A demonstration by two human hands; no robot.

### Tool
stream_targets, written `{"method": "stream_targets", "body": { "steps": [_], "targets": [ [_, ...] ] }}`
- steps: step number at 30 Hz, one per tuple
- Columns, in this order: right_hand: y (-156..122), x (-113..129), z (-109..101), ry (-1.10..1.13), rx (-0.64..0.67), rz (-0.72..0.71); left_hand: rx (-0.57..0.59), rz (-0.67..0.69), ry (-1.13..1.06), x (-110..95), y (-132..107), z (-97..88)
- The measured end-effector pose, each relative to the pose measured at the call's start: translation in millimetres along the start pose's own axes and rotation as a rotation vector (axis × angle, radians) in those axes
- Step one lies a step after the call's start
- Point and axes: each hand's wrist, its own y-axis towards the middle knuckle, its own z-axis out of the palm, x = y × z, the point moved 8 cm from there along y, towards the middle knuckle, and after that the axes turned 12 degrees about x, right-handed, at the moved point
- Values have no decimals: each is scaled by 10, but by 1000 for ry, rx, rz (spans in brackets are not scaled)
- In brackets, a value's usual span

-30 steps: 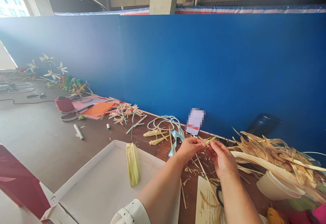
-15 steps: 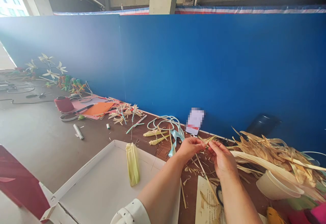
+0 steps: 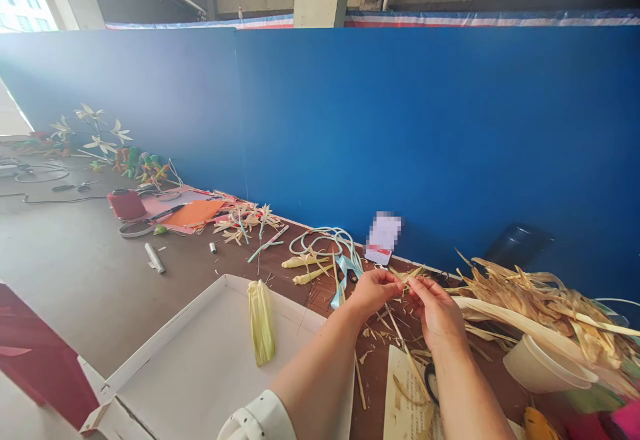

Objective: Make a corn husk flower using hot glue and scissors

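Note:
My left hand (image 3: 377,290) and my right hand (image 3: 434,307) meet fingertip to fingertip above the brown table. Both are pinched closed on a small, pale corn husk piece (image 3: 406,281), mostly hidden by the fingers. Beneath them lie husk scraps and a thin stalk (image 3: 397,325). A black scissors handle (image 3: 431,383) shows beside my right forearm, by a printed sheet (image 3: 397,413). To the left, a pale green corn husk (image 3: 261,327) rests in a white box lid (image 3: 195,373).
Dried husks (image 3: 545,300) are heaped at the right by a white plastic cup (image 3: 543,367). Pale blue cord (image 3: 325,233) and ribbon (image 3: 343,277) lie behind my left hand. A red thread spool (image 3: 126,205) stands farther left. A blue partition (image 3: 400,127) runs along the back.

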Motion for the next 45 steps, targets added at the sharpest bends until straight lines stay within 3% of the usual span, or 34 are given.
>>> {"method": "stream_targets", "body": {
  "steps": [16, 38, 45],
  "targets": [
    [-19, -12, 35, -12, 22, 39, -27, 69, -204, -64, -5, 15],
    [-23, -41, 51, -11, 35, 58, 67, 36, -211, -31, -16, 29],
    [-80, 222, 64, -43, -39, -66, 35, 0, -243, 75, 20, -17]
  ]
}}
